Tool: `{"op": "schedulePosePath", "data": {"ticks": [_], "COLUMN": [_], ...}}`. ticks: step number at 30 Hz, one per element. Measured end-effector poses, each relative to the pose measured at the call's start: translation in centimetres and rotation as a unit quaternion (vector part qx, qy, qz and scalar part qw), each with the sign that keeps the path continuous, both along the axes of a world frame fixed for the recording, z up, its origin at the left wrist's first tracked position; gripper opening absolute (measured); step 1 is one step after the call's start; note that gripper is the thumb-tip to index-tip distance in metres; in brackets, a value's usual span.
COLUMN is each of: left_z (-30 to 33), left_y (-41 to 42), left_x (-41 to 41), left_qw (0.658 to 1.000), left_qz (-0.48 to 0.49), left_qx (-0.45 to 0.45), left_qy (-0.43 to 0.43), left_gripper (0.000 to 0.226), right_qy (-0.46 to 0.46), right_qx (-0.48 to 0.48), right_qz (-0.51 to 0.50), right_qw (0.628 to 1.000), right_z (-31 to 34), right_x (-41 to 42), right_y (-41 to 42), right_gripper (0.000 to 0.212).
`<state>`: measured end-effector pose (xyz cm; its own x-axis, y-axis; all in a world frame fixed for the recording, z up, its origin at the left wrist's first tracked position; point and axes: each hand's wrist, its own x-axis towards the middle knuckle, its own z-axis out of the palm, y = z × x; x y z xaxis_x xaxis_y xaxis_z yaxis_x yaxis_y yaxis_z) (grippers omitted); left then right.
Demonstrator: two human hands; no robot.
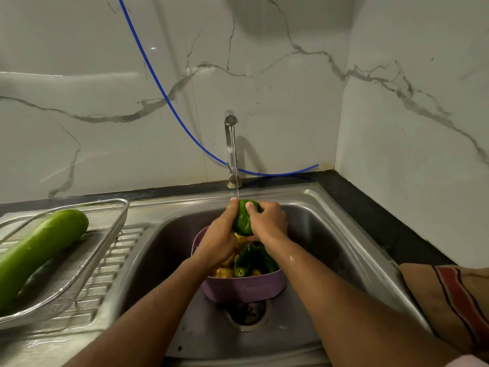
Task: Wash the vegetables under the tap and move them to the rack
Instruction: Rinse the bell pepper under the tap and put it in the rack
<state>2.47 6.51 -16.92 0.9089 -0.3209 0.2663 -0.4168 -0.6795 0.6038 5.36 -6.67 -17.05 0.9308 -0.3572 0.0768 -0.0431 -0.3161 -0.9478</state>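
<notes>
Both hands clasp a glossy green bell pepper (243, 221) under the thin stream from the steel tap (230, 149): left hand (221, 241) wraps its left side, right hand (268, 221) its right. Below sits a purple plastic basket (244, 288) of peppers in the steel sink (330, 234). At left, a long pale-green gourd (39, 250) lies in the wire mesh rack (79, 268).

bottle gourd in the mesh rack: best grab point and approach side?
Judging by pose: grip the bottle gourd around its mid-body, from above. It lies on its side in the mesh rack, slanting from the near left up to its rounded far end, so the top and flanks are exposed. It looks long and heavy; a grip near the end would likely tip it.
</notes>
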Motion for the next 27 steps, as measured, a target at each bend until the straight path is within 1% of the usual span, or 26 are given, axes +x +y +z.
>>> {"op": "schedulePosePath", "data": {"ticks": [2,4,6,8,13,17,19,23,25,27], "left_z": [0.5,0.5,0.1,-0.4,-0.2,0.4,0.3,-0.6,-0.8,-0.9], "left_y": [-0.3,-0.7,-1.1,-1.3,-1.0,-1.0,-1.3,-2.1,-2.2,-2.1], "left_x": [-0.2,-0.9,-1.4,-1.7,-1.1,-1.2,-1.7,-2.6,-2.6,-2.2], "left_qw": [1.0,0.999,0.997,0.993,0.977,0.982,0.982,0.968,0.964,0.956], "left_qz": [0.018,0.02,0.012,0.002,0.034,0.054,0.056,0.056,0.055,0.057], "left_qx": [0.008,0.031,0.08,0.117,0.197,0.17,0.174,0.241,0.258,0.282], "left_qy": [0.012,0.02,0.003,-0.016,-0.073,-0.056,-0.045,-0.037,-0.033,-0.05], "left_gripper": [0.08,0.084,0.086,0.087,0.091,0.093,0.095,0.1,0.103,0.107], "right_qy": [-0.003,0.004,0.015,0.024,0.026,0.031,0.03,0.03,0.032,0.031], "right_qx": [-0.004,0.012,0.022,0.011,0.002,-0.029,-0.035,-0.027,-0.027,-0.026], "right_qz": [0.001,-0.02,-0.054,-0.071,-0.064,-0.062,-0.073,-0.091,-0.089,-0.091], "right_qw": [1.0,1.0,0.998,0.997,0.998,0.997,0.996,0.995,0.995,0.995], "right_z": [0.1,0.1,0.0,-0.1,0.0,-0.1,-0.1,-0.1,-0.2,-0.2], "right_x": [0.1,0.2,0.4,0.6,0.7,0.9,1.1,1.5,1.5,1.6], "right_y": [0.0,0.0,-0.1,-0.3,-0.4,0.4,0.4,-0.3,-0.5,-0.6], "right_gripper": [0.014,0.018,0.024,0.026,0.025,0.025,0.027,0.033,0.034,0.036]}}
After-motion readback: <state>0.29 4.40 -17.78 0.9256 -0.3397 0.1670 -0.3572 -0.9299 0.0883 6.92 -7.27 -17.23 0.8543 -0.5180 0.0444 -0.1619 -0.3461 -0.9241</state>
